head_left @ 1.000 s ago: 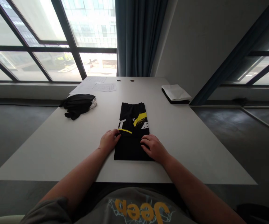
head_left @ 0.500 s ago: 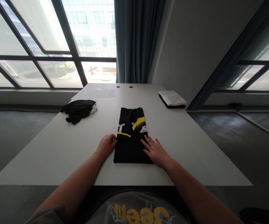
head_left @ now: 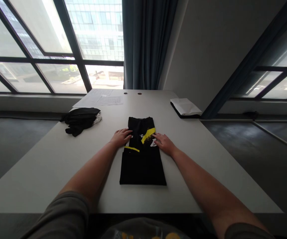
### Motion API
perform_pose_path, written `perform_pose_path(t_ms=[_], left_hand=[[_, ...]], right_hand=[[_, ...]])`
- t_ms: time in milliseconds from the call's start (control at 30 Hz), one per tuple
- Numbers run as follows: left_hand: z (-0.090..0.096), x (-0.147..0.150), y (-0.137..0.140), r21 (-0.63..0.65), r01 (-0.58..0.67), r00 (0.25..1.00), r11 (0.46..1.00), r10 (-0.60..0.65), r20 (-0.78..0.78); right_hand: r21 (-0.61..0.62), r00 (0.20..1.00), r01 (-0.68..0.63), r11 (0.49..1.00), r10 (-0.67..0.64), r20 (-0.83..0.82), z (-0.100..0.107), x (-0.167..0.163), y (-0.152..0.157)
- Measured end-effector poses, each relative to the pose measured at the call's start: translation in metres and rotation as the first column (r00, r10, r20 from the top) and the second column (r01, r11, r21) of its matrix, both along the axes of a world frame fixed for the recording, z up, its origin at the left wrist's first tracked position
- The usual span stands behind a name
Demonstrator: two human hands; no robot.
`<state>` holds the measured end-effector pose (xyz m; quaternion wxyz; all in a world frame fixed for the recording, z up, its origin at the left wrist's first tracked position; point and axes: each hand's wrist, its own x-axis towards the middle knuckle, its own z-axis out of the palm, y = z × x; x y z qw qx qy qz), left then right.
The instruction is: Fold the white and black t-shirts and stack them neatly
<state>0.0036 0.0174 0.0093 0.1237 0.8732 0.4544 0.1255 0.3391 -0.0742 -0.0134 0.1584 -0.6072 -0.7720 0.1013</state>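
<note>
Daylight pours through the big window [head_left: 103,33] at upper left, its panes blown nearly white! Over to the right it's gloom, the grey wall [head_left: 208,49] sitting in deep shade. The white table [head_left: 198,162] gleams palely at its far end and dims toward us. Soft shadow hugs the left forearm [head_left: 91,169]; folds in the black garment [head_left: 143,169] sink into near-black. Wide-lens stretch tilts the outer edges, and print on the papers [head_left: 111,100] is too faint to read.
</note>
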Motion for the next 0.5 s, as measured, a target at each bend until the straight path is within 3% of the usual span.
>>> perform_pose_path(t_ms=[267, 500], left_hand=[[-0.006, 0.032, 0.086, -0.043, -0.114, 0.982, 0.993, 0.119, 0.144], [-0.012, 0.043, 0.137, -0.021, -0.170, 0.957, 0.985, 0.171, 0.234]], right_hand=[[0.109, 0.987, 0.086, 0.990, -0.069, -0.147, -0.006, 0.007, 0.109], [0.091, 0.980, 0.171, 0.981, -0.159, -0.123, -0.009, 0.009, 0.186]])
